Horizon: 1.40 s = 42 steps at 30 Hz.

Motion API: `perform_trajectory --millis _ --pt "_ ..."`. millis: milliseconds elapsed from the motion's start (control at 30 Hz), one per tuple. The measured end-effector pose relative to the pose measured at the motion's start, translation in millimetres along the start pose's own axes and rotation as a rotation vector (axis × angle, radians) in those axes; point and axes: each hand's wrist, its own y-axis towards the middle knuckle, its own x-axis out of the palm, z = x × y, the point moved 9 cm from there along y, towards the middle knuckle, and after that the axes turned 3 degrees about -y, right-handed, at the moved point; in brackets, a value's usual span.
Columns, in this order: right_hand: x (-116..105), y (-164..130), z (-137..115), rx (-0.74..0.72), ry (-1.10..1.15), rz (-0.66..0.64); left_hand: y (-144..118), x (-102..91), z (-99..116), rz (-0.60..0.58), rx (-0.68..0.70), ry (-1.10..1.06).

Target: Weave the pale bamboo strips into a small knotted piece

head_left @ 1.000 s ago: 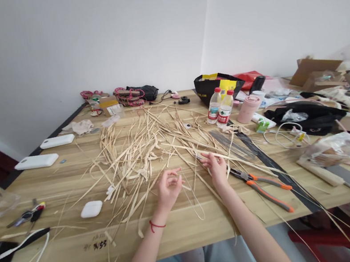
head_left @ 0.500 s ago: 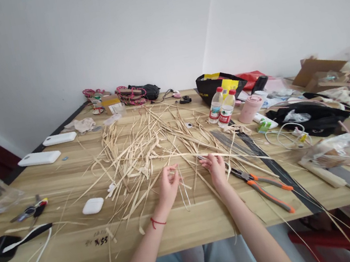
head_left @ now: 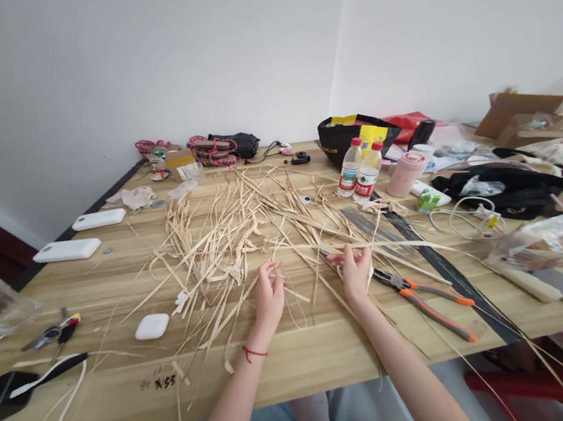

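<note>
My left hand (head_left: 270,299), a red cord on its wrist, pinches a thin pale strand (head_left: 294,313) that droops in a loop below the fingers. To its right, my right hand (head_left: 357,277) is closed around a slim greyish tool (head_left: 326,253); only its tip shows, so its kind is unclear. A heap of straw-coloured flat strips (head_left: 222,243) spreads beyond both hands. Among them lies a pale twisted piece (head_left: 244,246). Pliers with orange and grey handles (head_left: 417,299) rest open just right of my right hand.
Two water bottles (head_left: 359,171), a pink cup (head_left: 406,174) and a black bag (head_left: 351,144) stand at the back right. A white case (head_left: 151,326), keys (head_left: 53,334) and two white power banks (head_left: 68,250) lie left. Plastic-wrapped items (head_left: 545,240) crowd the right.
The strand under my left hand has slackened from a narrow, straight loop into a rounder one. My right hand has turned slightly, its fingers now more spread along the strips.
</note>
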Motion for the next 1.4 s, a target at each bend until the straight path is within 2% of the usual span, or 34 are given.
perform_trajectory --millis 200,400,600,800,900,1100,1200,1333,1400 --pt "4 -6 -11 -0.071 -0.167 -0.03 -3 7.8 6 -0.067 0.045 0.075" --pt "10 -10 -14 -0.082 -0.274 -0.084 -5 12.6 14 -0.122 0.1 0.142" --pt "22 -12 -5 0.006 -0.134 -0.214 -8 18.4 19 -0.197 0.109 0.156" --pt "32 -11 16 0.162 0.033 -0.292 -10 20.4 25 -0.231 0.13 0.154" --pt "35 -10 19 0.191 0.077 -0.324 -11 21.5 23 -0.247 0.134 0.158" --pt "44 -14 20 0.179 0.045 -0.403 -6 16.1 14 -0.209 0.102 0.259" --pt "48 -17 22 0.164 -0.004 -0.437 -2 6.1 16 -0.16 0.109 0.342" --pt "50 -20 29 0.152 -0.095 -0.475 4 -15.4 30 -0.001 0.21 0.535" --pt "51 -21 32 0.155 -0.15 -0.493 5 -17.3 36 0.014 0.284 0.663"
